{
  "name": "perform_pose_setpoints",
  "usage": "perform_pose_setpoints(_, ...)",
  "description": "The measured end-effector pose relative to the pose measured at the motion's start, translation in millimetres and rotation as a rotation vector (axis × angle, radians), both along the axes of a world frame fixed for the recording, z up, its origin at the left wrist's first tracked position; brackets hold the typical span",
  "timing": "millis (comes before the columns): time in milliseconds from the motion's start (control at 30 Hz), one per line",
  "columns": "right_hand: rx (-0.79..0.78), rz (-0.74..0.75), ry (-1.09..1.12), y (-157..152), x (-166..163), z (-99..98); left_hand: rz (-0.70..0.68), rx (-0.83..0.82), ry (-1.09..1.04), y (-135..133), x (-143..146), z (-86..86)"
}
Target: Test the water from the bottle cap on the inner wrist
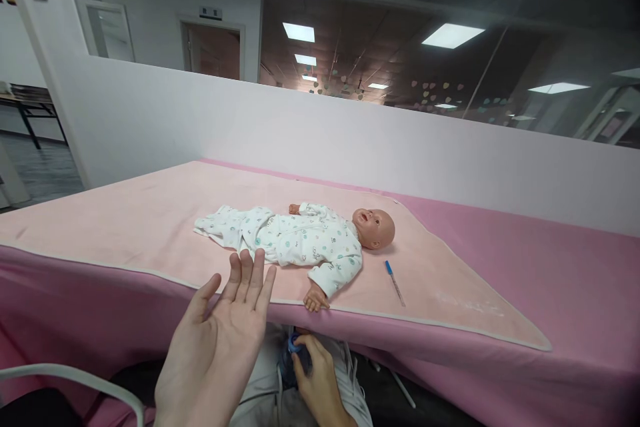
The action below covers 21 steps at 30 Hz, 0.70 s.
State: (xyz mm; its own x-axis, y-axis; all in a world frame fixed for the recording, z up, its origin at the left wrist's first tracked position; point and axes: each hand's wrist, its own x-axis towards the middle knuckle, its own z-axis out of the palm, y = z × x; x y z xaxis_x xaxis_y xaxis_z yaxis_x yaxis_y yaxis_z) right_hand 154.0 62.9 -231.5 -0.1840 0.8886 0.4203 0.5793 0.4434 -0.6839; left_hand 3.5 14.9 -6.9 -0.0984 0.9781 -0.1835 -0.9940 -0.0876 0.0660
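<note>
A baby doll (pixel 300 237) in a white patterned sleepsuit lies on its back on a light pink blanket (pixel 125 227), head to the right. My left hand (pixel 220 340) is raised palm up with fingers together, just in front of the table edge near the doll's legs; it holds nothing. My right hand (pixel 315 373) is low in my lap below the table edge, fingers closed around a small dark blue object (pixel 293 350) that is partly hidden.
A blue-capped pen (pixel 394 282) lies on the blanket right of the doll's arm. The table carries a darker pink cover (pixel 550 267). A white partition wall (pixel 350 140) runs behind the table. A white curved rail (pixel 75 377) sits at lower left.
</note>
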Motion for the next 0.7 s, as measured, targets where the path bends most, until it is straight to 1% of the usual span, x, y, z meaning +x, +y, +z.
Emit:
perform_pose_setpoints(167,-0.006,0.033,-0.139,1,0,5.4,-0.005,0.030,-0.007,2,-1,-3.4)
perform_pose_setpoints(333,-0.059,0.048,-0.316,5,1,22.5,0.031,0.029,0.012,8,-5,-14.0)
perform_pose_setpoints(400,-0.117,0.010,-0.422,7,-3,29.6,0.052,0.040,0.005,10,-7,-17.8)
perform_pose_setpoints(467,-0.201,-0.065,-0.536,10,-11,34.5,0.071,0.059,0.000,11,-8,-19.6)
perform_pose_setpoints(567,-0.299,-0.164,-0.658,12,-26,37.1,0.084,0.057,-0.003,10,-8,-18.6)
perform_pose_setpoints(633,-0.292,-0.173,-0.653,14,-31,38.6,0.079,0.044,-0.002,9,-8,-17.0)
perform_pose_setpoints(700,-0.224,-0.145,-0.592,20,-28,44.3,0.082,0.030,0.007,10,-8,-16.4)
